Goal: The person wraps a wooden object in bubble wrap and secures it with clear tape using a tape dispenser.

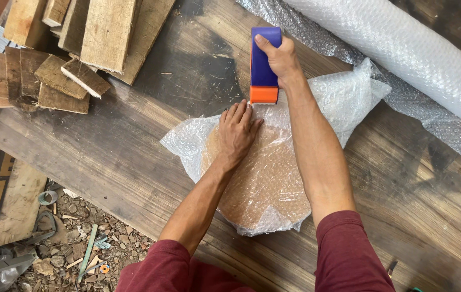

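A round brown disc wrapped in clear bubble wrap [260, 181] lies on a dark wooden table [133, 151]. My left hand [237, 131] presses flat on the top of the wrap, fingers spread toward its far edge. Just past those fingers, my right hand [280, 58] grips a blue and orange tape dispenser [263, 67], its orange end touching the wrap. Loose wrap [349, 92] sticks out to the right of the disc.
A big roll of bubble wrap [419, 59] lies across the table's far right, with a sheet unrolled under it. Rough wooden planks and offcuts [74, 48] are stacked at the far left. Rubble and scraps cover the ground [74, 238] below the table's left edge.
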